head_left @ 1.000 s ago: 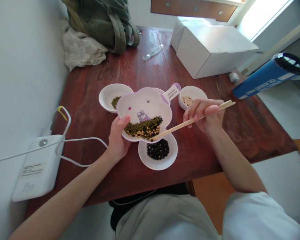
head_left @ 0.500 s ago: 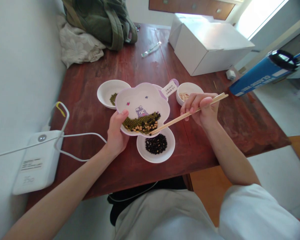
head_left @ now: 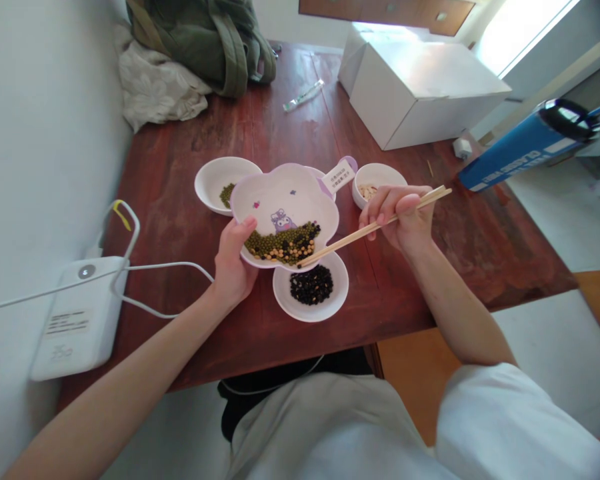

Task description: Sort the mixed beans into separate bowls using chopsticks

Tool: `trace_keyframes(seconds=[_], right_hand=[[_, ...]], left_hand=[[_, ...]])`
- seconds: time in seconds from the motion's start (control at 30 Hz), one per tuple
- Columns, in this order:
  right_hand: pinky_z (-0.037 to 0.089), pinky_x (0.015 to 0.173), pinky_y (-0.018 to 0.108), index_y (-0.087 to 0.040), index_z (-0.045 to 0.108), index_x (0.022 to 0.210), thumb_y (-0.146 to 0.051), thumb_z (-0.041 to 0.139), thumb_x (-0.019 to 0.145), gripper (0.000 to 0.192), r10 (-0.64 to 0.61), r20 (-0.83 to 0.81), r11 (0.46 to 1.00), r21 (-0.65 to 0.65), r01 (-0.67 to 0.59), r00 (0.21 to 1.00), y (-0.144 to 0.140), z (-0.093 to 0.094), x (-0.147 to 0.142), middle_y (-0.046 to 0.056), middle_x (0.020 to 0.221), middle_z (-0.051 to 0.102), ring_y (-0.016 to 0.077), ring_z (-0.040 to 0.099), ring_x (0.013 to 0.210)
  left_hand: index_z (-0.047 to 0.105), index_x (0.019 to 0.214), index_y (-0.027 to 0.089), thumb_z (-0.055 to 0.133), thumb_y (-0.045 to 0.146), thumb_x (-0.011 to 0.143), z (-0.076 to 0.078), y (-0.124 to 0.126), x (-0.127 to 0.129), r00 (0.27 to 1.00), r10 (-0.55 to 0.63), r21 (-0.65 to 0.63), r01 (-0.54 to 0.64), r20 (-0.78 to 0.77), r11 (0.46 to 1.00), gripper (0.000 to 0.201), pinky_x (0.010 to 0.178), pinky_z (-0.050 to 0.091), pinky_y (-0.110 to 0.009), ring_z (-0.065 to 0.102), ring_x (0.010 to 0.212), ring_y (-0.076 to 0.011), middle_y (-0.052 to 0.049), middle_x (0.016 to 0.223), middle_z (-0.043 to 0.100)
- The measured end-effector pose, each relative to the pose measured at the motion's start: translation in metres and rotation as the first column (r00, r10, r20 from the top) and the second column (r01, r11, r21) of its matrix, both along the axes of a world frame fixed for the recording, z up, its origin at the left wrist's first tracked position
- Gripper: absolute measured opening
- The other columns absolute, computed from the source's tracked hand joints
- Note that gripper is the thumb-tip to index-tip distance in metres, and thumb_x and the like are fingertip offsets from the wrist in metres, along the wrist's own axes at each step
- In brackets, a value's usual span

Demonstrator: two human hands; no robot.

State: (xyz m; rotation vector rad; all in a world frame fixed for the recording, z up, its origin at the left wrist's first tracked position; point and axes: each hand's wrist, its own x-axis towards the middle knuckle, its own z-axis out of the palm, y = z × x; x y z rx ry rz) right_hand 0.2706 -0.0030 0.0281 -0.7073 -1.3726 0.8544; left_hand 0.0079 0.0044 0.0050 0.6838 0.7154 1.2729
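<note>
Left hand (head_left: 231, 263) grips tilted white flower-shaped plastic plate (head_left: 285, 200); right hand (head_left: 399, 217) pinches wooden chopsticks (head_left: 365, 230), tips in mixed beans (head_left: 283, 243) above white round bowl of black beans (head_left: 311, 288).

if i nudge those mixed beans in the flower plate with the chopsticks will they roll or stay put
They would probably roll: the mixed beans are small, rounded and loose. They have gathered at the near edge of the tilted flower plate that the left hand holds, so they likely slide downhill easily. The thin chopsticks in the right hand may find them slippery to pinch.
</note>
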Motion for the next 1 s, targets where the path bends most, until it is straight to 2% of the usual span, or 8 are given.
trace_keyframes(seconds=[0.23, 0.47, 0.7, 0.87, 1.0], right_hand=[[0.051, 0.037, 0.026, -0.019, 0.068, 0.054, -0.068, 0.07, 0.088, 0.06, -0.024, 0.013, 0.999, -0.04, 0.024, 1.0, -0.0007, -0.0007, 0.0006, 0.003, 0.053, 0.057, 0.017, 0.065, 0.049], [0.049, 0.035, 0.025, -0.019, 0.066, 0.053, -0.072, 0.071, 0.084, 0.061, -0.032, 0.017, 0.997, -0.07, 0.033, 0.999, -0.0001, -0.0012, 0.0013, 0.003, 0.053, 0.057, 0.0174, 0.066, 0.05], [0.05, 0.036, 0.025, -0.019, 0.067, 0.055, -0.07, 0.072, 0.084, 0.06, -0.009, 0.009, 0.997, -0.078, 0.01, 1.0, 0.0006, -0.0022, 0.0021, 0.003, 0.054, 0.059, 0.017, 0.066, 0.05], [0.052, 0.038, 0.027, -0.019, 0.067, 0.054, -0.068, 0.072, 0.086, 0.059, -0.01, 0.012, 0.999, -0.049, 0.01, 1.0, 0.0004, -0.0016, 0.0018, 0.003, 0.053, 0.058, 0.0182, 0.067, 0.051], [0.048, 0.033, 0.025, -0.019, 0.069, 0.056, -0.066, 0.071, 0.088, 0.057, 0.023, 0.006, 0.999, -0.032, -0.022, 1.0, 0.0001, 0.0007, 0.0021, 0.003, 0.054, 0.059, 0.0183, 0.067, 0.051]], left_hand=[[0.075, 0.09, 0.019, 0.077, 0.034, 0.082, -0.0034, 0.0008, 0.0018, 1.0, 0.008, 0.045, -0.009, 0.029, 0.999, 0.018, 0.104, 0.057, -0.045, 0.064, 0.128, -0.0356, -0.007, 0.105, 0.078], [0.077, 0.096, 0.018, 0.078, 0.037, 0.079, -0.0032, 0.0009, 0.0038, 0.999, 0.037, 0.054, -0.036, -0.015, 0.998, 0.026, 0.1, 0.057, -0.045, 0.066, 0.123, -0.0357, -0.008, 0.101, 0.078], [0.073, 0.095, 0.02, 0.079, 0.041, 0.08, 0.0008, -0.0013, 0.0025, 0.999, -0.006, 0.059, 0.008, -0.032, 0.998, 0.026, 0.104, 0.056, -0.045, 0.063, 0.127, -0.0357, -0.005, 0.108, 0.077], [0.074, 0.097, 0.019, 0.079, 0.04, 0.08, 0.001, -0.0019, 0.0022, 1.0, 0.002, 0.032, -0.001, -0.025, 0.999, 0.027, 0.106, 0.056, -0.044, 0.062, 0.13, -0.0357, -0.005, 0.109, 0.078], [0.076, 0.102, 0.018, 0.076, 0.039, 0.081, 0.0002, -0.0018, 0.0022, 1.0, 0.0, 0.039, 0.001, -0.011, 0.999, 0.029, 0.104, 0.056, -0.042, 0.063, 0.13, -0.0353, -0.007, 0.11, 0.079]])
